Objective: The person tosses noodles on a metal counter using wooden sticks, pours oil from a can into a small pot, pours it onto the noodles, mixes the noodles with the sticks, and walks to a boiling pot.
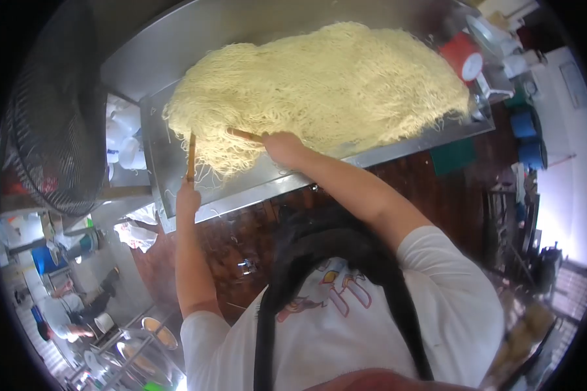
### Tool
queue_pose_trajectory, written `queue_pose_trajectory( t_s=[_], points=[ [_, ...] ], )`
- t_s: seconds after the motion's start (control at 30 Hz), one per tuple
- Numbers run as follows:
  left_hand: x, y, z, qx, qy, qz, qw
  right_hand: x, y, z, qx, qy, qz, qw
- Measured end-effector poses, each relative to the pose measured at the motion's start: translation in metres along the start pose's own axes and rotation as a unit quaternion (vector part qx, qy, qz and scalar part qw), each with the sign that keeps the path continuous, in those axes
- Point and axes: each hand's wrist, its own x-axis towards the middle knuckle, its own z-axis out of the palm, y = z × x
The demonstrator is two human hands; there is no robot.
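Note:
A large heap of pale yellow noodles (326, 85) lies across a metal table (254, 186). My left hand (188, 197) is closed around a long wooden stick (191, 156), whose far end reaches the noodles at the heap's left edge. In my right hand (283, 147) is another wooden stick (244, 135), pointing left over the noodles. The tips of both sticks are at the heap's near left part, apart from each other. Some loose strands lie on the metal near my left hand.
A large fan (59, 130) stands at the left, near white containers (132, 154). A red container (462, 56) is by the table's right end. Blue bins (531, 138) stand farther right. Another person (62, 313) is at the lower left.

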Motion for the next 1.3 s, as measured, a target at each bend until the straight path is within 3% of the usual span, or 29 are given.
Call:
queue_pose_trajectory(
  t_s=[0.1, 0.2, 0.27, 0.33, 0.37, 0.47, 0.5, 0.57, 0.73, 0.87, 0.97, 1.1, 1.3],
  points=[
    [-0.005, 0.003, 0.002, 0.003, -0.005, 0.001, 1.0, -0.003, 0.035, -0.02, 0.024, 0.043, 0.003, 0.999],
    [-0.02, -0.034, 0.062, 0.227, 0.161, 0.152, 0.948, -0.082, 0.067, -0.056, 0.011, 0.196, -0.054, 0.979],
    [-0.073, 0.029, 0.061, 0.054, 0.197, 0.103, 0.974, -0.148, 0.101, -0.056, 0.053, 0.223, -0.042, 0.972],
    [-0.117, 0.091, 0.082, -0.072, 0.26, 0.15, 0.951, -0.214, 0.154, -0.021, 0.079, 0.228, -0.006, 0.971],
    [-0.134, 0.115, 0.098, -0.114, 0.206, 0.17, 0.957, -0.252, 0.174, -0.014, 0.137, 0.114, 0.091, 0.98],
    [-0.197, 0.22, 0.143, -0.256, -0.03, 0.213, 0.942, -0.373, 0.223, 0.004, 0.18, 0.048, 0.131, 0.974],
    [-0.217, 0.255, 0.16, -0.231, -0.076, 0.253, 0.936, -0.406, 0.242, 0.014, 0.17, -0.031, 0.181, 0.968],
    [-0.251, 0.324, 0.191, -0.179, -0.154, 0.317, 0.919, -0.474, 0.273, 0.012, 0.216, -0.074, 0.222, 0.948],
    [-0.301, 0.471, 0.25, -0.055, -0.293, 0.402, 0.866, -0.611, 0.344, -0.009, 0.26, 0.061, 0.341, 0.901],
    [-0.312, 0.558, 0.283, -0.018, -0.318, 0.429, 0.845, -0.679, 0.383, -0.042, 0.287, 0.177, 0.396, 0.854],
    [-0.313, 0.611, 0.309, 0.024, -0.317, 0.449, 0.835, -0.7, 0.409, -0.063, 0.27, 0.25, 0.348, 0.862],
    [-0.305, 0.675, 0.353, 0.064, -0.312, 0.52, 0.793, -0.711, 0.457, -0.113, 0.344, 0.228, 0.316, 0.854],
    [-0.296, 0.833, 0.401, -0.012, -0.361, 0.521, 0.773, -0.743, 0.579, -0.158, 0.328, 0.249, 0.395, 0.821]
  ],
)
